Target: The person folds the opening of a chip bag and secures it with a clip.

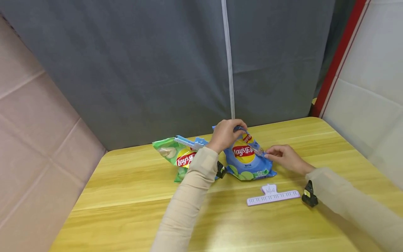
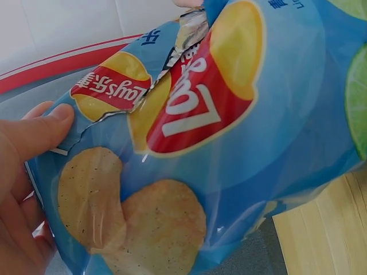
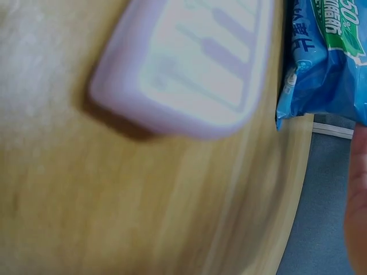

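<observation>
A blue Lay's chip bag (image 1: 248, 164) stands on the table with its torn top folded down over the front. My left hand (image 1: 225, 134) grips the upper left of the bag; in the left wrist view its thumb (image 2: 60, 114) presses the folded flap (image 2: 109, 91). At the other end of the fold, my right hand (image 1: 288, 158) pinches the bag's right edge between thumb and fingers. In front of the bag lies a lilac clip (image 1: 273, 197) with a piano-key pattern, also close up and blurred in the right wrist view.
To the left stands a green Lay's bag (image 1: 171, 154) with a light blue clip (image 1: 189, 141) across its top, partly hidden by my left arm. A grey curtain (image 1: 141, 70) hangs behind the wooden table (image 1: 132, 206).
</observation>
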{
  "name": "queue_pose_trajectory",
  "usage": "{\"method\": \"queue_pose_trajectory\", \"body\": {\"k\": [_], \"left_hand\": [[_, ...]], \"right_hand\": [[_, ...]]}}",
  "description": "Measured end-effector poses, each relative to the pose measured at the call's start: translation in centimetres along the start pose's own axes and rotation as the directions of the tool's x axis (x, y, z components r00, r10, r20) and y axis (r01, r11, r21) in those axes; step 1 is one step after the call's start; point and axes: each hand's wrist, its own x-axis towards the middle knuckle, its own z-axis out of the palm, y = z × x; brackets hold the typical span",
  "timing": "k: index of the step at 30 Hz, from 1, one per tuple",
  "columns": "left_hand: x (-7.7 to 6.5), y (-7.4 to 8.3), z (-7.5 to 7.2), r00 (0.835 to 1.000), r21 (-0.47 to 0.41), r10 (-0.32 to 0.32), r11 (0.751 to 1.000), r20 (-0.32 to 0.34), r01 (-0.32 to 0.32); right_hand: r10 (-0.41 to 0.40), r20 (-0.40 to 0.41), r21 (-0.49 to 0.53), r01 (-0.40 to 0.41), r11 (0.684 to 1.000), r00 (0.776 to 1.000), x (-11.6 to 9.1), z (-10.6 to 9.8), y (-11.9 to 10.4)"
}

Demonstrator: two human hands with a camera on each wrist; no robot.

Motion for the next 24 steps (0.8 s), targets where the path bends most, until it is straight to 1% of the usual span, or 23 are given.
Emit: {"method": "queue_pose_trajectory", "body": {"k": [6, 9, 16, 24], "left_hand": [[-0.09, 0.00, -0.05, 1.000, 0.013, 0.004, 1.000, 0.007, -0.004], [-0.14, -0.01, -0.06, 1.000, 0.017, 0.016, 1.000, 0.004, -0.017], [-0.08, -0.28, 0.13, 1.000, -0.001, 0.023, 1.000, -0.002, -0.023], [-0.10, -0.15, 0.13, 1.000, -0.012, 0.020, 1.000, -0.007, -0.020]], "right_hand": [[0.002, -0.012, -0.010, -0.002, 1.000, 1.000, 0.04, 0.23, -0.21], [-0.005, -0.025, -0.019, 0.004, 1.000, 1.000, 0.05, 0.44, -0.16], [0.010, -0.053, -0.049, -0.012, 0.999, 0.999, -0.20, 0.63, -0.47], [0.041, -0.040, -0.048, -0.043, 0.998, 0.998, -0.70, 0.29, -1.01]]}}
